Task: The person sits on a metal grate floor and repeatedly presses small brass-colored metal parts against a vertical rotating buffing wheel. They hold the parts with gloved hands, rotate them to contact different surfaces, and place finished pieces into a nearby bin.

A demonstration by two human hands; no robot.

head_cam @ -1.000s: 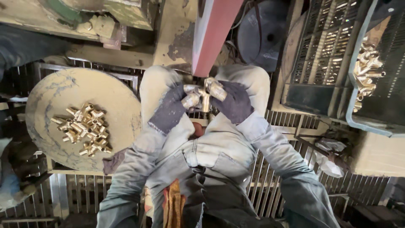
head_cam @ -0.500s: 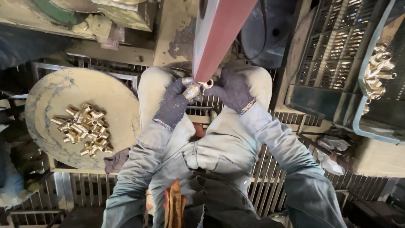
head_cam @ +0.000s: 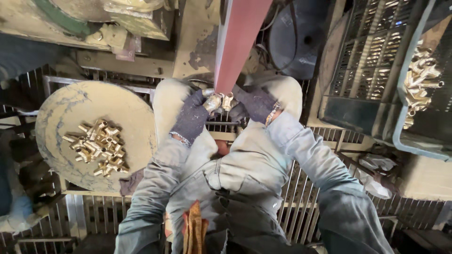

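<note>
Brass fitting (head_cam: 220, 101) sits just under the red bar (head_cam: 238, 42), above the knees, pinched between gloved left hand (head_cam: 193, 116) and right hand (head_cam: 256, 104), both closed on it, while more fittings (head_cam: 97, 147) lie heaped on the round tray (head_cam: 56, 113) alongside.

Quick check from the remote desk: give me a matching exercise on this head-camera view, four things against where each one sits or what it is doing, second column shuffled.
Things:
1. left hand
2. right hand
3. pile of brass fittings
4. red belt

Places or states:
A. lying on the round tan disc, left of the knees
B. gloved, pinching a brass fitting from the left
C. running from the top edge down to the held fittings
D. gloved, with a bracelet at the wrist, gripping the fitting on the right

Pairs: 1-B, 2-D, 3-A, 4-C
</note>
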